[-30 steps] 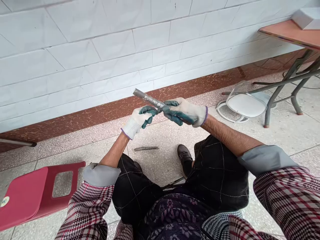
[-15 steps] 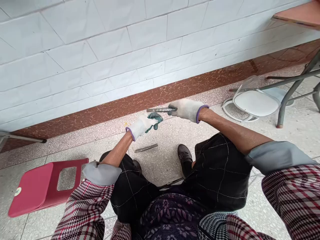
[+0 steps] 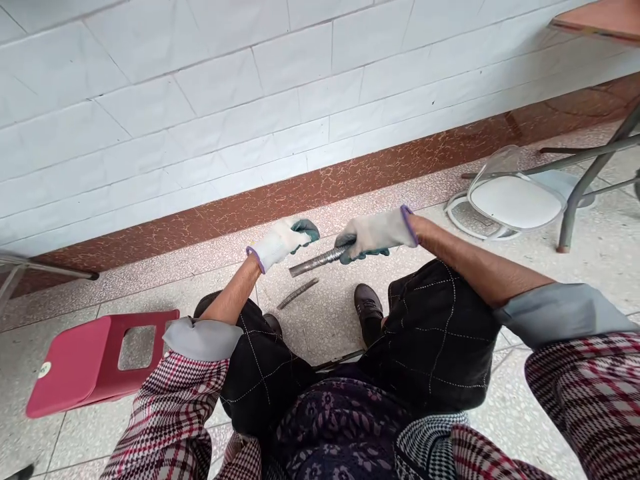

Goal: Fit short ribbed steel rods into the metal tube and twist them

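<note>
right hand (image 3: 374, 235): fingers wrapped round rod (image 3: 320, 260) | left hand (image 3: 283, 241): fingers loosely curled, empty | second rod (image 3: 298, 293): on floor (image 3: 325, 313) below

White gloves, green-coated fingers (image 3: 306, 230), plaid sleeves (image 3: 170, 413).

Two gloved hands show, the left hand (image 3: 281, 241) and the right hand (image 3: 373, 233). There are two threaded metal rods: one rod in the right hand (image 3: 317, 261) and one rod on the floor (image 3: 298, 293). One red plastic stool (image 3: 95, 363) stands at the left, one clear face shield (image 3: 505, 197) lies on the floor at the right, and two dark shoes show, one full shoe (image 3: 369, 308) and one mostly hidden shoe (image 3: 273, 325).
</note>
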`<action>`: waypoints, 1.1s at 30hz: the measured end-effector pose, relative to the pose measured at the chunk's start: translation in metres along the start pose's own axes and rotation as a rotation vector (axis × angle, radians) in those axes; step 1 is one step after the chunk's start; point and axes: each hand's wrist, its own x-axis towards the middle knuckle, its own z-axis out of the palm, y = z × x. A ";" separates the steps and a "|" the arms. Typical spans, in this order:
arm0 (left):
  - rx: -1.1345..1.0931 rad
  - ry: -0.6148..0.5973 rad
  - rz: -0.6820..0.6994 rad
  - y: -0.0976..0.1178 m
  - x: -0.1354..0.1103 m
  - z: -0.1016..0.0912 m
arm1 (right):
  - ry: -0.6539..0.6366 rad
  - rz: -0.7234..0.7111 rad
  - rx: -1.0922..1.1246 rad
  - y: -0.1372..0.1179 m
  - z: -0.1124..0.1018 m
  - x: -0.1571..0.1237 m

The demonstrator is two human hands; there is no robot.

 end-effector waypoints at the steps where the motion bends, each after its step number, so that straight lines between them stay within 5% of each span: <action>1: 0.017 -0.007 -0.021 -0.001 -0.001 0.002 | 0.015 0.044 -0.078 -0.001 0.000 0.004; 10: -0.278 0.110 -0.081 0.007 0.000 0.005 | 0.358 0.107 -0.550 -0.017 -0.021 0.021; 21: -0.383 0.064 -0.060 0.013 -0.015 0.005 | 0.455 0.160 -0.618 -0.036 -0.031 0.009; 26: -0.439 -0.011 -0.009 0.008 -0.022 0.008 | 0.405 0.215 -0.688 -0.040 -0.033 0.009; 30: -0.502 -0.058 0.065 -0.003 -0.026 0.008 | 0.478 0.169 -0.572 -0.040 -0.031 0.007; 33: -0.464 -0.003 0.014 -0.005 -0.022 0.009 | 0.430 0.069 -0.161 -0.047 -0.022 -0.002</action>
